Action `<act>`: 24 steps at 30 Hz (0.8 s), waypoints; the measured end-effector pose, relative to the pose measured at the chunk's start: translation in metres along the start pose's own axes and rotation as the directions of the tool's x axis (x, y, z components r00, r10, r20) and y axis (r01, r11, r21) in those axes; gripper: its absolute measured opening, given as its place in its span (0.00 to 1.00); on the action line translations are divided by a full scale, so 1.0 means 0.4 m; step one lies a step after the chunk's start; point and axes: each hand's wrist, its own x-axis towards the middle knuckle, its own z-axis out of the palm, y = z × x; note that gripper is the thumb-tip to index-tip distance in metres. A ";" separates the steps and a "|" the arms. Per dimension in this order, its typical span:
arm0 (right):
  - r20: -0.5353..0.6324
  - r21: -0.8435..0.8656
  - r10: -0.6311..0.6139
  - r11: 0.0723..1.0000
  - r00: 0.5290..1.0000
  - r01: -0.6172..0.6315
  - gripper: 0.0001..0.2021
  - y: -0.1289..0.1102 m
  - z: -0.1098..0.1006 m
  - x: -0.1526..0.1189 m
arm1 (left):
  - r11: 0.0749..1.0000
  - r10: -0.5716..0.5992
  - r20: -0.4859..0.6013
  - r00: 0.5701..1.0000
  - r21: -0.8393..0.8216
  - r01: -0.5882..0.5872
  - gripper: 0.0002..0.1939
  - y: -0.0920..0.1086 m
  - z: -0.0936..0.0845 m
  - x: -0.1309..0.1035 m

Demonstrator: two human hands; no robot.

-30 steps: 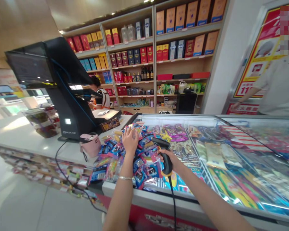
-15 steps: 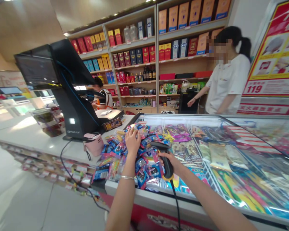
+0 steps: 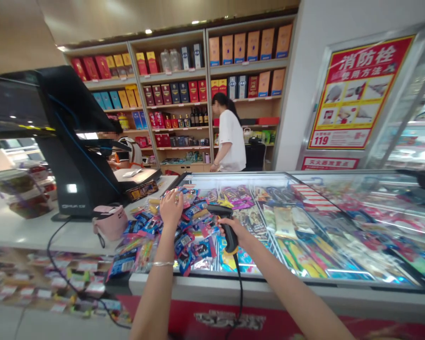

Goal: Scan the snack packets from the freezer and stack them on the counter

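Observation:
My right hand (image 3: 234, 231) grips a black and yellow barcode scanner (image 3: 228, 236) by its handle, with a finger near the trigger. The scanner's head points left over a heap of small blue and pink snack packets (image 3: 194, 248), and its black cord hangs down over the front edge. My left hand (image 3: 172, 208) rests on the far left part of the heap, fingers bent together and curled downward. Its fingertips are hidden, so what they hold cannot be made out. The packets lie on the glass top of a chest freezer (image 3: 156, 279).
Wrapped ice creams (image 3: 285, 222) lie inside the freezer. Left stand a pink cup-shaped bag (image 3: 109, 222), a black checkout terminal (image 3: 81, 165) and stacked plastic tubs (image 3: 24, 193). A person in white (image 3: 231, 141) stands behind the freezer; another sits behind the terminal.
My view has swung right, so everything shifts left in the picture. The person in white has turned and walked left toward the shelves. Both hands keep nearly the same places over the packets.

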 end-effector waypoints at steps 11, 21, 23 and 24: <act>-0.284 -0.011 -0.099 0.995 0.954 0.100 0.09 -0.133 -0.280 -0.285 | 0.967 0.217 0.167 0.962 -0.168 -0.189 0.18 0.353 0.090 -0.106; -0.583 -0.068 -0.251 0.963 0.773 0.262 0.07 -0.261 -0.580 -0.584 | 0.819 0.511 0.350 0.785 -0.475 -0.322 0.15 0.805 0.272 -0.293; -0.634 -0.080 -0.272 0.954 0.724 0.288 0.07 -0.281 -0.624 -0.632 | 0.802 0.540 0.383 0.749 -0.505 -0.320 0.15 0.881 0.299 -0.331; -0.656 -0.081 -0.273 0.952 0.703 0.295 0.07 -0.289 -0.642 -0.655 | 0.798 0.547 0.400 0.735 -0.514 -0.314 0.15 0.916 0.311 -0.350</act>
